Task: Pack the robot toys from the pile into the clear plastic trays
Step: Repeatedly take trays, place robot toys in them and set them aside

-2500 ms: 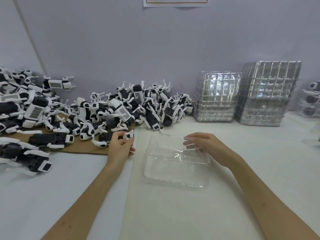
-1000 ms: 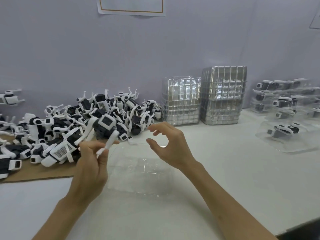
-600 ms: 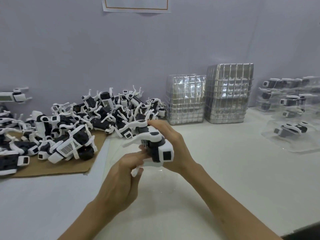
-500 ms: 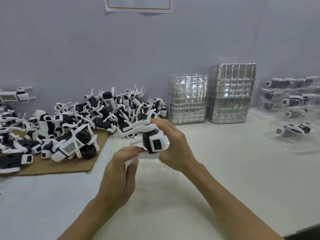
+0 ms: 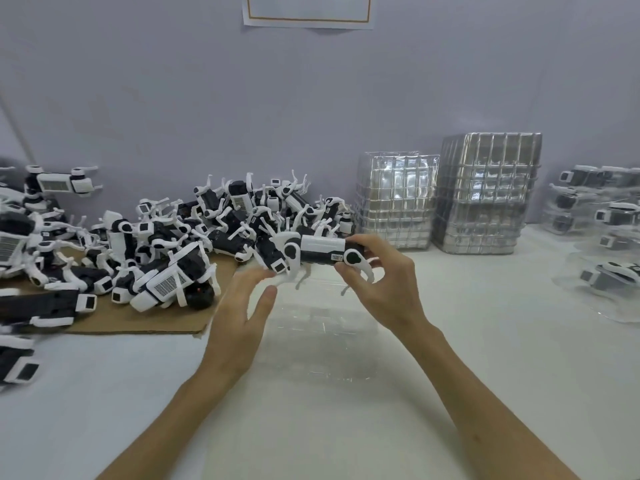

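A black-and-white robot dog toy (image 5: 313,252) hangs level above a clear plastic tray (image 5: 323,336) lying on the white table. My right hand (image 5: 382,282) grips the toy's rear end, thumb and fingers curled round it. My left hand (image 5: 242,315) is just below the toy's head with fingers straight and spread; whether its fingertips touch the toy I cannot tell. The pile of robot toys (image 5: 194,237) lies on brown cardboard (image 5: 145,317) at the left.
Two stacks of clear plastic trays (image 5: 396,199) (image 5: 486,192) stand against the wall behind my right hand. Packed trays holding toys (image 5: 606,237) sit at the far right. More toys spill along the left edge (image 5: 20,306).
My left hand carried a toy from the pile to the tray and both hands turned it. Now the right hand holds it level and the left has opened beneath its head.
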